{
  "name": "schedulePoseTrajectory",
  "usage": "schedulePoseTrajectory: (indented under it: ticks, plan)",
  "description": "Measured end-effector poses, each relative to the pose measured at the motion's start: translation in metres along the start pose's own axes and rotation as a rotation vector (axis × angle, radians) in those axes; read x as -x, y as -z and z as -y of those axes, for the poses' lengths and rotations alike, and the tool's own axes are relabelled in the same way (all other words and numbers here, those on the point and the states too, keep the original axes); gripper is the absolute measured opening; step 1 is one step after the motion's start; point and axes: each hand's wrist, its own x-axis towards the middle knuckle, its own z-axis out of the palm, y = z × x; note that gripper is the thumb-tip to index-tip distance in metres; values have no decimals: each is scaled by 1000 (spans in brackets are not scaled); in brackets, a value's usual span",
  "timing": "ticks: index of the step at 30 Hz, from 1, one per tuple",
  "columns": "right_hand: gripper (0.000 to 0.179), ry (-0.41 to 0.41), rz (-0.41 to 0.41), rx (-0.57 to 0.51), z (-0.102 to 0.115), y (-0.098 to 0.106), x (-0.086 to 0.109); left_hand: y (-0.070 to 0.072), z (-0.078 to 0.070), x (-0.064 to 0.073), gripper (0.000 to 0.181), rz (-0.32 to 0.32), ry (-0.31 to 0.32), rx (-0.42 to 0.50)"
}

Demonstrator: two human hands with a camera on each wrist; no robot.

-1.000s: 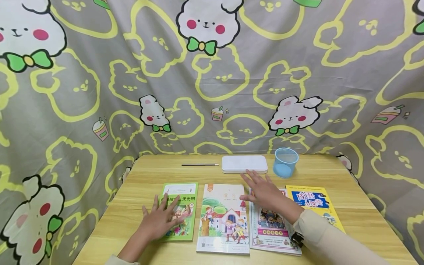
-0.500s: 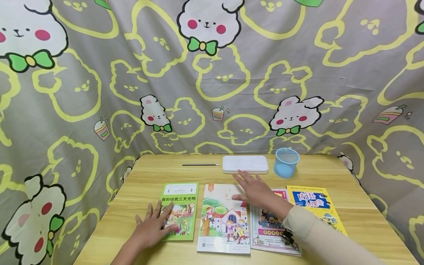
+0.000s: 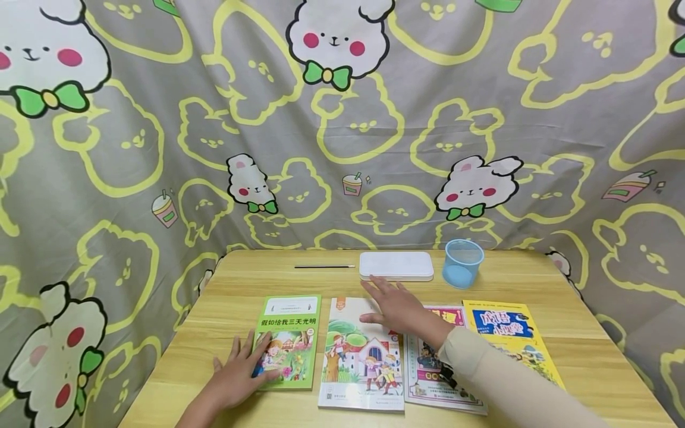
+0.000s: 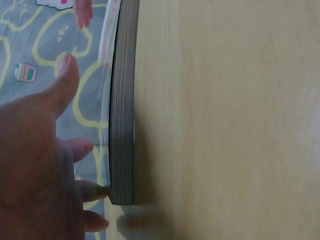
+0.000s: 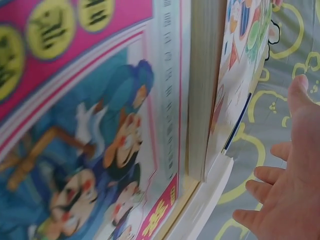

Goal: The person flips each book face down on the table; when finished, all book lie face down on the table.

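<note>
In the head view my left hand [image 3: 238,371] is at the lower left edge of a green book [image 3: 291,359], fingers spread. From the left wrist view, the hand [image 4: 37,165] appears alongside the thick page edge of the book [image 4: 121,125]; whether it touches is unclear. My right hand [image 3: 396,309] spreads its fingers over the upper right of a white illustrated book [image 3: 358,362]. The sleeve partly covers a pink-and-white book [image 3: 423,392]. Seen from the right wrist, the hand [image 5: 295,170] holds nothing, with the pink-and-white book [image 5: 100,125] nearby.
A yellow book [image 3: 505,315] lies at the right end of the row. Behind the books are a thin black stick with a pale tip [image 3: 323,266], a flat white case [image 3: 396,264] and a blue translucent cup [image 3: 462,264]. Patterned cloth [image 3: 332,142] hangs around the wooden table [image 3: 203,333].
My left hand has slid down and left, uncovering the green book's title. The right hand has shifted left from the pink-and-white book to above the white one. The books stay put.
</note>
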Motion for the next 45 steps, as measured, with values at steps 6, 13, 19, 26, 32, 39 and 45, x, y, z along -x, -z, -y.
schedulePoseTrajectory:
  ticks: [6,13,19,26,32,39,45]
  plan:
    - [90,23,20,4,7,-1,-10,0,6,4,102,18,-9,60]
    - [90,18,42,-25,17,0,-20,0,13,6,108,9,-29,111]
    - [89,31,66,-45,21,-3,-30,-1,22,9,113,29,-32,227]
    - [88,70,82,-63,25,-6,-41,-2,32,11,121,38,-34,309]
    - [90,79,120,-73,29,-9,-52,0,35,11,124,33,-13,349]
    - [88,81,145,-160,35,-14,-64,1,36,11,121,40,11,365]
    - [84,77,149,-227,40,-18,-72,1,36,11,121,32,5,375]
